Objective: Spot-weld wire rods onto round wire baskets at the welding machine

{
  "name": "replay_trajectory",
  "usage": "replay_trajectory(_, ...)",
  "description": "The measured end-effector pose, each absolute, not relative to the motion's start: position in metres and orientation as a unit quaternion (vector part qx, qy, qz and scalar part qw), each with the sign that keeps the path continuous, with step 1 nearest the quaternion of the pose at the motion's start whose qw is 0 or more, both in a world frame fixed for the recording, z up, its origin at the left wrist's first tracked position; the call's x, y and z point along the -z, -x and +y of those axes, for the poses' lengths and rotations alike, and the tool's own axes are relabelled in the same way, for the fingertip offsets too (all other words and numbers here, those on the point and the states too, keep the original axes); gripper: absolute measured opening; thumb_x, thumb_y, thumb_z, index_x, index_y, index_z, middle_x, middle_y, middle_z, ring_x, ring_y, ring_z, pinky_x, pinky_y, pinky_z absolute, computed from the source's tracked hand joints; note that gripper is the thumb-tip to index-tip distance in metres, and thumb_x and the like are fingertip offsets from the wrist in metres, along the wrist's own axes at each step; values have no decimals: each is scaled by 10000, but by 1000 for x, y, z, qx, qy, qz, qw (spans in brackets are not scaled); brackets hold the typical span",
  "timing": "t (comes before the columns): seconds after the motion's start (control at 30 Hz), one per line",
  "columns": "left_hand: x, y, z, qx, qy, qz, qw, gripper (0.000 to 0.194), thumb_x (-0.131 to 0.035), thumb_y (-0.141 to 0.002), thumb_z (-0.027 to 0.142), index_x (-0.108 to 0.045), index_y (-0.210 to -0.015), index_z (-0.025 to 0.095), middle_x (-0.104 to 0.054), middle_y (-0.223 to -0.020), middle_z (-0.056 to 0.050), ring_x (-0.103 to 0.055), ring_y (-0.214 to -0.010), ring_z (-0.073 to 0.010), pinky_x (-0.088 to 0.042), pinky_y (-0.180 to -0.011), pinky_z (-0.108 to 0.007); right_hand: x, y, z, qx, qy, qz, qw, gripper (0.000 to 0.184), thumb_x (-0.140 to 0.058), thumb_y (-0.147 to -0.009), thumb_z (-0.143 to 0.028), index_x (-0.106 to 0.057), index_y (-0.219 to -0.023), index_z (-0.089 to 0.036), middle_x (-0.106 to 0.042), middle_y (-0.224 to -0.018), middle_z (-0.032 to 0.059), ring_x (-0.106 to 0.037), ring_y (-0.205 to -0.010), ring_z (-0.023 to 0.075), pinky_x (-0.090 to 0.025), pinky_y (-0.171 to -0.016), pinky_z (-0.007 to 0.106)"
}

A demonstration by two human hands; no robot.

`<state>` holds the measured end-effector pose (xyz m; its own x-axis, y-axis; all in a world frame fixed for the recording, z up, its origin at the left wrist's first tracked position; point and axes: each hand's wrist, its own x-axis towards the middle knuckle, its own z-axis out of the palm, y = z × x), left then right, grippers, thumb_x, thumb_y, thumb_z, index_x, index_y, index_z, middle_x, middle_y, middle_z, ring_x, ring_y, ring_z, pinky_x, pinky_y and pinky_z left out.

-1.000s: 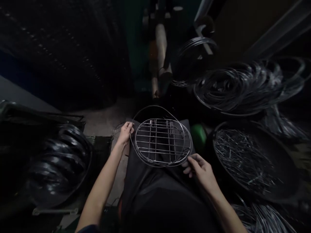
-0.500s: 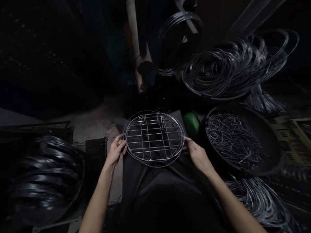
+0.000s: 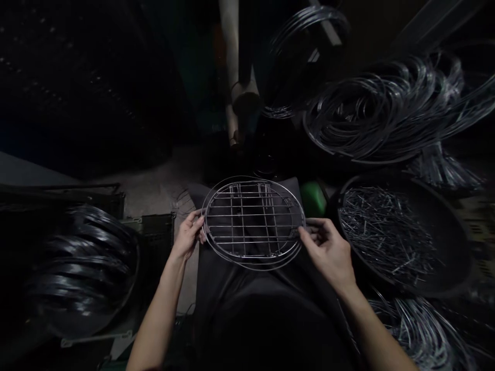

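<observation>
A round wire rack (image 3: 253,225) with parallel bars, cross wires and a ring rim lies over dark cloth on my lap. One or more loose wire rings (image 3: 255,268) show around its rim, slightly out of line with it. My left hand (image 3: 188,234) pinches the left edge, thumb on top and fingers beneath. On the opposite edge, my right hand (image 3: 328,250) grips the rim between thumb and curled fingers. Part of the fingers of both hands is hidden under or behind the wire.
At right, a dark pan (image 3: 450,247) holds short wire pieces (image 3: 386,232). Large wire rings (image 3: 371,113) are heaped behind it, with more rings (image 3: 429,330) at lower right. A container of shiny rings (image 3: 88,263) stands left. A green object (image 3: 314,199) sits beside the cloth.
The view has shifted, so the surroundings appear further right. My right hand has turned, its thumb now coming over the rim. My left hand keeps its hold on the rack.
</observation>
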<state>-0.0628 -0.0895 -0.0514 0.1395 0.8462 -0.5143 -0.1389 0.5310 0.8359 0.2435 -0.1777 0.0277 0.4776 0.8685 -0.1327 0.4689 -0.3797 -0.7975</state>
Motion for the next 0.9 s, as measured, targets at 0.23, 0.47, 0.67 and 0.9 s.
replay_trajectory(0.23,41,60,-85,-356,-362,565,651,383,-756,-661,424,-589,-849,135,-567,-516,40,-512,-390,-87,-414,-406,-180,-13,-250,-186,-342,780,-315,419,401,-666,-718,-577,-558,-791,-198,-543,-592,-15,-523,-516,132,-449,-485,244)
replay_trajectory(0.47,40,58,-82,-369,-408,571,610,380,-699,-740,469,-627,-917,141,-560,-592,30,-506,-480,-72,-405,-450,-162,-9,-255,-177,-302,784,-312,443,371,-632,-746,-555,-586,-850,-202,-569,-619,-7,-526,-529,131,-455,-502,247)
replay_trajectory(0.67,46,53,-78,-393,-397,564,608,411,-631,-792,528,-589,-989,170,-567,-667,26,-469,-467,-56,-364,-419,-152,26,-273,-160,-342,764,-321,443,412,-628,-753,-522,-653,-971,-173,-681,-886,67,-626,-863,218,-509,-822,372)
replay_trajectory(0.9,55,57,-78,-370,-422,585,586,535,-576,-821,536,-589,-1200,159,-618,-737,-14,-489,-492,-77,-340,-416,-171,49,-278,-144,-432,735,-289,435,584,-713,-655,-543,-675,-1092,-157,-698,-1057,104,-635,-985,283,-514,-868,444)
